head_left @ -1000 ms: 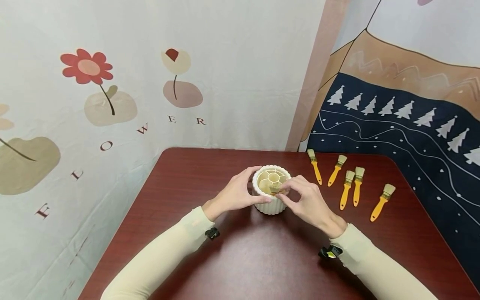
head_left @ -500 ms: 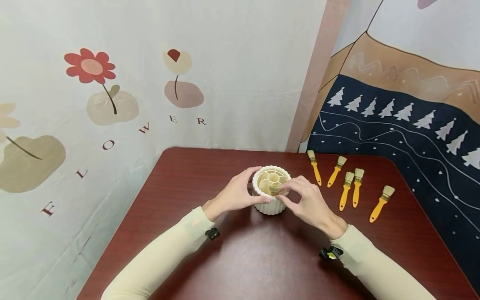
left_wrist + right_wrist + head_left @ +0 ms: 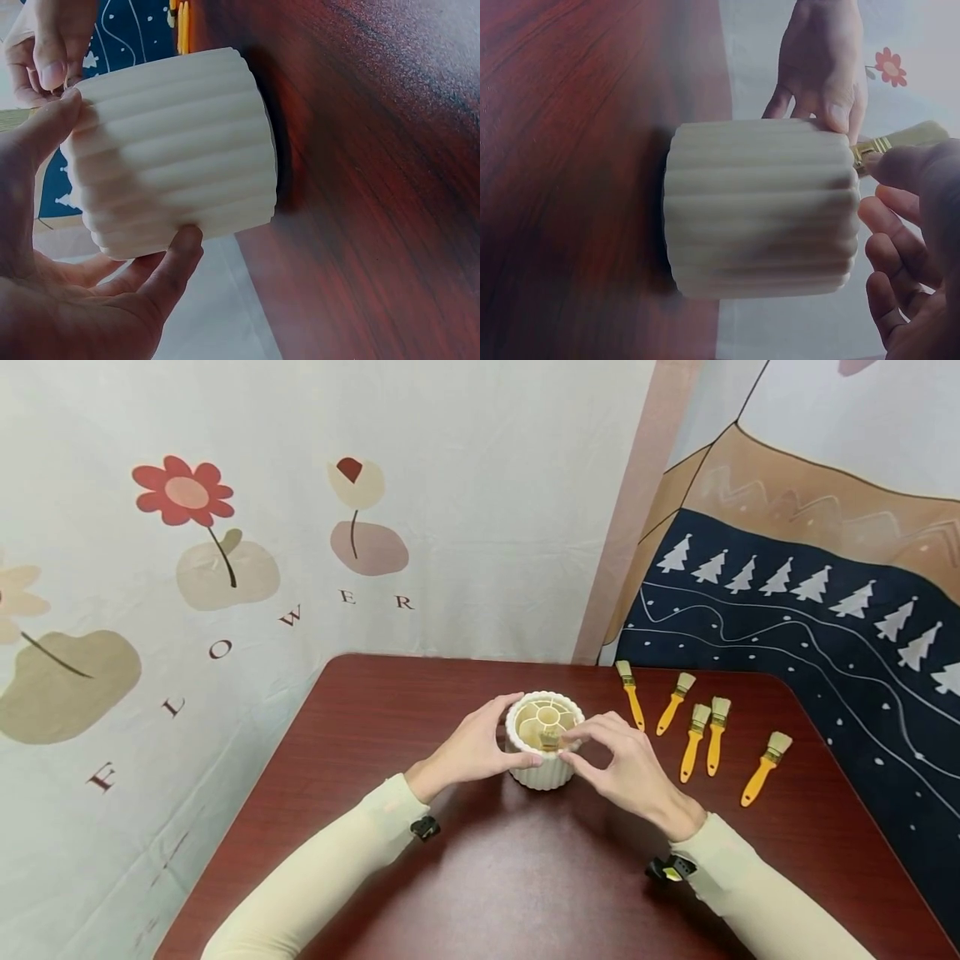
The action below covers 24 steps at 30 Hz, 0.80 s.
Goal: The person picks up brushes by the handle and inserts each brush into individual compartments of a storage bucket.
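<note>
A white ribbed cup [image 3: 545,770] with inner dividers stands upright near the middle of the dark red table [image 3: 487,877]. My left hand [image 3: 471,752] grips its left side, thumb at the rim and fingers round the wall [image 3: 172,150]. A small brush [image 3: 550,741] stands in a front compartment, metal band and bristles [image 3: 900,139] above the rim. My right hand [image 3: 581,747] hovers at the cup's right rim with fingers loosely spread. One fingertip [image 3: 885,161] touches the brush's metal band, and I see no pinch on it.
Several yellow-handled brushes [image 3: 693,739] lie loose on the table to the right of the cup, the nearest [image 3: 630,693] about a hand's width away. Printed cloth hangs behind the table, a flower pattern [image 3: 187,493] left and a dark tree pattern [image 3: 787,602] right.
My right hand has drawn slightly right and its fingers have loosened from the brush, which stays in the cup. The left hand and cup have not moved.
</note>
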Available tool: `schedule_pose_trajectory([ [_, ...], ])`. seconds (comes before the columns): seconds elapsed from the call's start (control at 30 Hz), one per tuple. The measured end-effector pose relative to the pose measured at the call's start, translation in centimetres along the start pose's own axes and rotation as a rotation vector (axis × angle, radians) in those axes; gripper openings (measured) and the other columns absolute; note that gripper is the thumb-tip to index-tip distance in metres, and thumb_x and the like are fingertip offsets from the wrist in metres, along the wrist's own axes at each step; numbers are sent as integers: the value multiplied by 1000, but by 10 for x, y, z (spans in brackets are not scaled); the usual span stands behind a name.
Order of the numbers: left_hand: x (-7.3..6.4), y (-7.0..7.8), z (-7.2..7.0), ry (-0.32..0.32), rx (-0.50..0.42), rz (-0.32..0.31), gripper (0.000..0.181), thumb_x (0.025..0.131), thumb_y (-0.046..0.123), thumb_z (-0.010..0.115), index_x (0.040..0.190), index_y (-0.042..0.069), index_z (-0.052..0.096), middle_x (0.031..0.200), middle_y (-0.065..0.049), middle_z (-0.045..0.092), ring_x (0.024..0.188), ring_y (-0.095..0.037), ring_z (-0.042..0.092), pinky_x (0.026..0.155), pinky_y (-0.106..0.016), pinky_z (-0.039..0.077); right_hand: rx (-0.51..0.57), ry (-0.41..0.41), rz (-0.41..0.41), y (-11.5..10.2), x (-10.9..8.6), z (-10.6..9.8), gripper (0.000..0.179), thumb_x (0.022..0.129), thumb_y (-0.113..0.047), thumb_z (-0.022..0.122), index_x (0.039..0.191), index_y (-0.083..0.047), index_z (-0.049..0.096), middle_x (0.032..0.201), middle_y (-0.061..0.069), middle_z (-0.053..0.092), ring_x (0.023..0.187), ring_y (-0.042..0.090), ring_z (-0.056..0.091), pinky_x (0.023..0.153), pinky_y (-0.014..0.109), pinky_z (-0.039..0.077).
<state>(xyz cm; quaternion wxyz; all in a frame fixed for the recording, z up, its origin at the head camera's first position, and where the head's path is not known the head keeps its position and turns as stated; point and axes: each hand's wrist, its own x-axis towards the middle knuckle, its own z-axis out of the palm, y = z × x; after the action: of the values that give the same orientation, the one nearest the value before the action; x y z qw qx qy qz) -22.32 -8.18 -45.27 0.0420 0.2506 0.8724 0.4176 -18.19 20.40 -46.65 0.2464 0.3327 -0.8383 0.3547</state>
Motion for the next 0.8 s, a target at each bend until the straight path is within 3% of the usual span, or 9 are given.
schedule_pose_trajectory([
  [0.33, -1, 0, 3, -4, 8, -15, 113, 90, 41, 102, 178, 6, 41, 172, -10, 61, 144, -26, 75, 121, -44, 64, 19, 23, 43, 3, 2, -11, 30, 93, -7, 97, 121, -16, 88, 112, -3, 85, 108, 20, 75, 103, 11, 54],
  [0.47, -3, 3, 4, 11, 42, -15, 115, 89, 45, 102, 178, 7, 41, 174, -14, 59, 152, -29, 69, 127, -51, 59, 13, 50, 75, 6, 6, -16, 26, 95, -4, 94, 120, -12, 88, 115, -1, 86, 112, 20, 76, 107, 8, 51],
  [0.6, -5, 6, 7, 45, 90, -32, 119, 87, 52, 101, 179, 7, 40, 176, -17, 56, 161, -34, 59, 133, -57, 52, 10, 65, 111, 9, 9, -22, 23, 98, -5, 92, 121, -11, 88, 116, 0, 86, 114, 20, 75, 108, 7, 49],
  [0.8, -11, 16, 16, 129, 86, -83, 121, 84, 56, 102, 176, 6, 42, 173, -18, 55, 157, -37, 60, 131, -56, 55, -37, 100, 138, 16, 13, -27, 23, 100, -6, 90, 122, -14, 88, 117, 1, 87, 115, 22, 76, 102, 10, 51],
])
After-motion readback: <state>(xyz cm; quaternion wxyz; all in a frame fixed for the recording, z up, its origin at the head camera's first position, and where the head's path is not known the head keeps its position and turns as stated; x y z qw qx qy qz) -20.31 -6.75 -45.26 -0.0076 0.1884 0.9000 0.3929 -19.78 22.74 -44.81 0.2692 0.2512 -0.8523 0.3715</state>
